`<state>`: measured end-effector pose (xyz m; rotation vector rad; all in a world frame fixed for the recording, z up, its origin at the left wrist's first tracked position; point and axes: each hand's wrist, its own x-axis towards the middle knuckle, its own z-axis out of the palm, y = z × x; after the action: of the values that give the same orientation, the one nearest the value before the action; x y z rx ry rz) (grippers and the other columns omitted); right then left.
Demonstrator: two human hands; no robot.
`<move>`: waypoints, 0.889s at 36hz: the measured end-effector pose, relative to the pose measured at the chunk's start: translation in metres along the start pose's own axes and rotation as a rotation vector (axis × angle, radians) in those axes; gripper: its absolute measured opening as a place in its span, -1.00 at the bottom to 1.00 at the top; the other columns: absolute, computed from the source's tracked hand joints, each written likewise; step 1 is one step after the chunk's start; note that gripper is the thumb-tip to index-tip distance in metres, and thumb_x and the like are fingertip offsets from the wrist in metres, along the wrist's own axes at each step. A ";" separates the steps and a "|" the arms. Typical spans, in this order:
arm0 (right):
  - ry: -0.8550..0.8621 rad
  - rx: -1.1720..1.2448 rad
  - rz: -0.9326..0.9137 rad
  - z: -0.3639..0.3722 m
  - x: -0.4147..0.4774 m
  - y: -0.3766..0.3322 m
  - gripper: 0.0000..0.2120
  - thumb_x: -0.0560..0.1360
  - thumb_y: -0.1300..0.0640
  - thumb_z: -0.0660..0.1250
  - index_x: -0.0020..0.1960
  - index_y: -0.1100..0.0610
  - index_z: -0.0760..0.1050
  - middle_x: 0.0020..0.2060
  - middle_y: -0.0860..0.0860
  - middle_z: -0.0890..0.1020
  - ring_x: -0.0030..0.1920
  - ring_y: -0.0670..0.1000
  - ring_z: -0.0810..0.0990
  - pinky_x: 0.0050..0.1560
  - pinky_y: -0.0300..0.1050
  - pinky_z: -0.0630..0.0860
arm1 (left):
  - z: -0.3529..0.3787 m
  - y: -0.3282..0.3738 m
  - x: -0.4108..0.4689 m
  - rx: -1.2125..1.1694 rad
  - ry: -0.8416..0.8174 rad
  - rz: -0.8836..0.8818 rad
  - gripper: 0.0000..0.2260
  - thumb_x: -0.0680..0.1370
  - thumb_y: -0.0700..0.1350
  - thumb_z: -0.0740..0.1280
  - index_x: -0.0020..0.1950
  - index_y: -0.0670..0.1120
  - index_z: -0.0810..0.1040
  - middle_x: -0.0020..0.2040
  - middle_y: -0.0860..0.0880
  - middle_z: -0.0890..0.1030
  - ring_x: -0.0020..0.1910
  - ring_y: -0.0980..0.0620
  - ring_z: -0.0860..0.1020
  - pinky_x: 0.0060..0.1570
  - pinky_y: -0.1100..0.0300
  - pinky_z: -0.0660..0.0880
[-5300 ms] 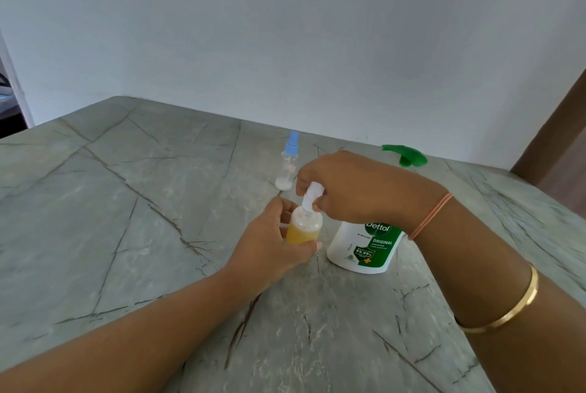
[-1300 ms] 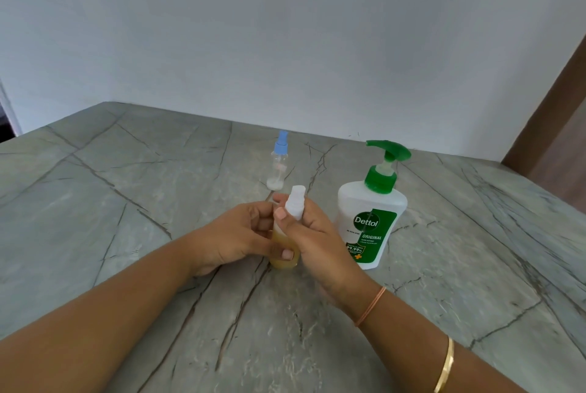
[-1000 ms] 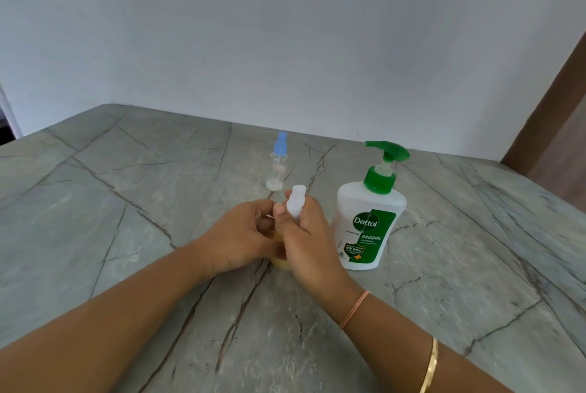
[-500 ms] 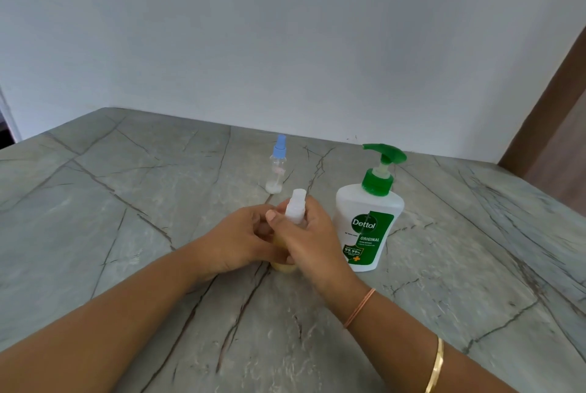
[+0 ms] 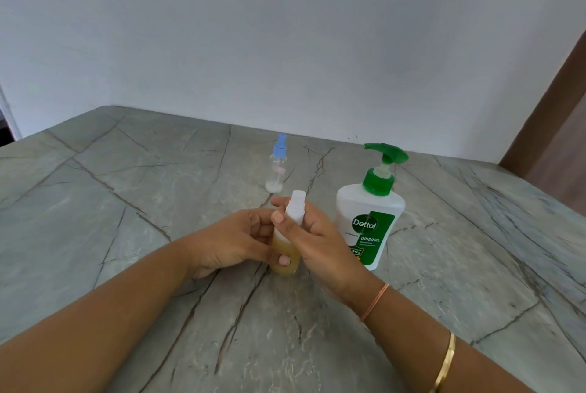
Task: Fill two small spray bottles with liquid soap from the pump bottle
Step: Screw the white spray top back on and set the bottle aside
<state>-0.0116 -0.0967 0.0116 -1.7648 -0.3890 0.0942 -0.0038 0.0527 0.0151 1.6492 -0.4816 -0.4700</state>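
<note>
Both hands curl round the upright soap-filled bottle: left hand grips its body, right hand apparently pinches its white cap.

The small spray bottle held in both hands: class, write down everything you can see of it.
The small spray bottle is a clear, plastic-looking cylinder, mostly full of yellowish liquid, with a white spray top fitted on. It stands upright, its base seemingly on the grey marbled table, close beside the pump bottle. The left hand grips its body, thumb across the front; the right hand pinches its neck just below the top.
</note>
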 end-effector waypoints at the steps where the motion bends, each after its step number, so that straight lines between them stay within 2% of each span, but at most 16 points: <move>1: 0.003 -0.019 -0.004 0.000 0.000 -0.001 -0.63 0.52 -0.03 0.28 0.30 0.05 0.40 0.15 0.00 0.56 0.19 -0.04 0.52 0.27 0.03 0.43 | 0.001 0.000 0.000 0.001 0.003 0.002 -0.61 0.40 -0.37 0.40 0.20 -0.13 0.52 0.11 -0.11 0.64 0.14 -0.06 0.58 0.17 0.13 0.49; 5: 0.012 -0.094 -0.027 0.000 0.000 -0.003 -0.67 0.56 0.03 0.22 0.30 0.08 0.38 0.16 -0.01 0.53 0.19 -0.07 0.49 0.25 -0.09 0.43 | 0.003 -0.001 0.000 0.015 0.039 0.018 -0.62 0.39 -0.39 0.40 0.18 -0.14 0.53 0.08 -0.11 0.65 0.11 -0.06 0.59 0.14 0.14 0.50; 6: 0.012 -0.106 -0.033 -0.001 0.000 -0.003 -0.68 0.57 0.04 0.21 0.30 0.08 0.37 0.16 0.00 0.53 0.16 -0.08 0.49 0.18 -0.19 0.46 | 0.004 -0.001 0.000 0.023 0.050 0.021 -0.62 0.39 -0.39 0.41 0.17 -0.13 0.53 0.07 -0.11 0.65 0.10 -0.06 0.60 0.13 0.14 0.51; 9: 0.009 -0.084 -0.029 -0.001 -0.002 -0.004 -0.68 0.58 0.08 0.19 0.31 0.11 0.34 0.13 0.05 0.51 0.01 -0.17 0.49 -0.27 -0.47 0.46 | 0.005 0.000 0.000 0.064 0.081 0.037 -0.63 0.38 -0.37 0.42 0.15 -0.13 0.55 0.04 -0.11 0.66 0.06 -0.08 0.61 0.12 0.10 0.52; 11: 0.035 -0.086 -0.035 0.001 -0.002 -0.003 -0.69 0.58 0.07 0.19 0.30 0.11 0.34 0.11 0.07 0.51 -0.03 -0.19 0.49 -0.35 -0.50 0.42 | 0.006 0.001 0.000 0.090 0.099 0.049 -0.66 0.38 -0.37 0.43 0.11 -0.13 0.56 0.00 -0.10 0.67 0.02 -0.08 0.63 0.10 0.10 0.53; 13: 0.087 -0.119 -0.056 0.005 -0.001 -0.003 -0.71 0.57 0.06 0.21 0.26 0.10 0.36 0.07 0.05 0.53 -0.04 -0.18 0.49 -0.25 -0.45 0.46 | 0.008 0.002 -0.001 0.121 0.115 0.060 -0.67 0.38 -0.38 0.42 0.09 -0.12 0.57 -0.04 -0.08 0.68 -0.02 -0.06 0.64 0.05 0.13 0.55; 15: 0.133 -0.159 -0.064 0.008 0.001 -0.001 -0.75 0.56 0.04 0.22 0.21 0.08 0.38 0.04 0.04 0.53 -0.02 -0.15 0.49 -0.02 -0.20 0.53 | 0.010 0.004 -0.001 0.140 0.131 0.065 -0.67 0.38 -0.40 0.41 0.08 -0.13 0.57 -0.08 -0.06 0.69 -0.07 -0.02 0.65 -0.03 0.19 0.55; 17: 0.158 -0.173 -0.064 0.010 0.001 -0.002 -0.80 0.56 0.04 0.22 0.14 0.08 0.39 0.02 0.06 0.52 -0.01 -0.11 0.50 0.03 -0.04 0.52 | 0.011 0.004 -0.002 0.167 0.154 0.067 -0.67 0.37 -0.42 0.40 0.06 -0.13 0.57 -0.10 -0.04 0.69 -0.09 0.00 0.65 -0.06 0.21 0.55; 21: 0.175 -0.205 -0.103 0.011 0.001 -0.002 -0.91 0.57 0.05 0.21 0.03 0.04 0.37 0.01 0.09 0.51 0.00 -0.04 0.49 -0.01 -0.20 0.44 | 0.013 0.004 -0.002 0.240 0.196 0.067 -0.67 0.35 -0.34 0.42 0.08 -0.11 0.56 -0.08 -0.07 0.69 -0.06 -0.08 0.65 0.03 0.11 0.55; 24: 0.174 -0.245 -0.119 0.012 0.003 -0.002 -0.94 0.57 0.04 0.21 -0.02 0.02 0.35 0.01 0.10 0.49 0.02 0.00 0.48 0.03 -0.20 0.40 | 0.015 0.004 -0.003 0.293 0.238 0.072 -0.67 0.29 -0.23 0.42 0.04 -0.10 0.57 -0.11 -0.05 0.69 -0.10 -0.07 0.65 0.07 0.07 0.55; 28: 0.175 -0.257 -0.107 0.013 0.003 -0.003 -0.88 0.57 0.03 0.21 -0.12 -0.10 0.29 0.01 0.09 0.49 0.05 0.01 0.48 0.07 -0.17 0.41 | 0.018 0.004 -0.004 0.345 0.280 0.083 -0.70 0.37 -0.34 0.42 0.01 -0.03 0.58 -0.14 0.01 0.69 -0.15 0.04 0.66 0.01 0.18 0.54; 32: 0.181 -0.270 -0.112 0.014 0.004 -0.003 -0.93 0.57 0.02 0.21 -0.01 0.00 0.34 0.03 0.07 0.49 0.07 0.01 0.48 0.14 -0.07 0.43 | 0.022 0.006 -0.004 0.389 0.314 0.079 -0.69 0.39 -0.30 0.42 0.03 0.03 0.56 -0.15 0.10 0.69 -0.16 0.14 0.65 -0.05 0.29 0.50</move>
<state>-0.0125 -0.0819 0.0113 -1.9933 -0.3810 -0.2062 -0.0197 0.0366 0.0183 2.0253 -0.4172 -0.0520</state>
